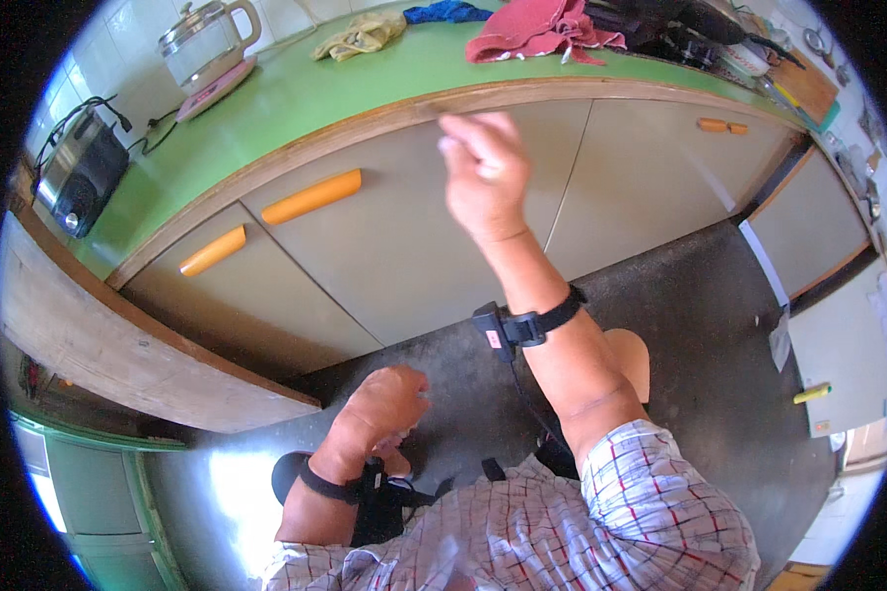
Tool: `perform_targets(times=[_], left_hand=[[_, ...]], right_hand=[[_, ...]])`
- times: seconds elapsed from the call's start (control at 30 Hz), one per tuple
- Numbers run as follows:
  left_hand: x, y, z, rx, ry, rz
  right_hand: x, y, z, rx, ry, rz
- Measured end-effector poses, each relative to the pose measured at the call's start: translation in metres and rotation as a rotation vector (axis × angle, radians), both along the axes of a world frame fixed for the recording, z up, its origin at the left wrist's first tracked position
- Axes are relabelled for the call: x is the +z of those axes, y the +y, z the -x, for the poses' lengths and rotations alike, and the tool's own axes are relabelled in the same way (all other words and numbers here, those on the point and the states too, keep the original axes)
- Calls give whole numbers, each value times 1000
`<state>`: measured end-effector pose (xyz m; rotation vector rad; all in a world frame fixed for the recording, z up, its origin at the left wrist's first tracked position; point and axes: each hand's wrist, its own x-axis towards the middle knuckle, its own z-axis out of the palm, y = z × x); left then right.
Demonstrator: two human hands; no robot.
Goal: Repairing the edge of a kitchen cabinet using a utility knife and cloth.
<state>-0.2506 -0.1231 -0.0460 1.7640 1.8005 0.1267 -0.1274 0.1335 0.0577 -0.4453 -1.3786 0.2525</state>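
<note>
My right hand (488, 177) is at the upper middle of the frame, over the edge of the green counter (296, 103) as seen from above. Its fingers are bent in, but blur and the hidden palm mean I cannot tell whether it closes fully; I see nothing held in it. Nor can I tell whether it touches the counter. My left hand (389, 399) is at the lower middle, fingers curled, above the dark floor (443, 364); I cannot tell how tight its grip is or whether it holds anything.

The nearest things to my right hand are the counter edge, the door (414, 222) below it and the red cloth (542, 30) at the upper middle, beyond it. The cloth lies bunched, beside the blue cloth (446, 11); the yellow cloth (362, 36) lies further left. The door looks shut. As I judge it, nothing shows as finished or half done: I see neither cloth nor door in my grip, and what is left I cannot read from here.
</note>
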Motion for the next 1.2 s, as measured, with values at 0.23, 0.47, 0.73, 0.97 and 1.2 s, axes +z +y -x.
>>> perform_targets(times=[0.23, 0.47, 0.73, 0.97, 1.2], left_hand=[[10, -4, 6, -88, 67, -14], [-3, 0, 4, -96, 84, -39], [0, 19, -8, -192, 131, 12], [-7, 17, -6, -138, 103, -35], [-4, 18, -7, -160, 128, -44]], right_hand=[[-9, 54, -52, -36, 363, 282], [3, 12, -15, -54, -14, -165], [-3, 25, -23, -192, -85, -200], [11, 49, -47, -117, 338, 203], [-3, 22, -28, -48, 65, -10]])
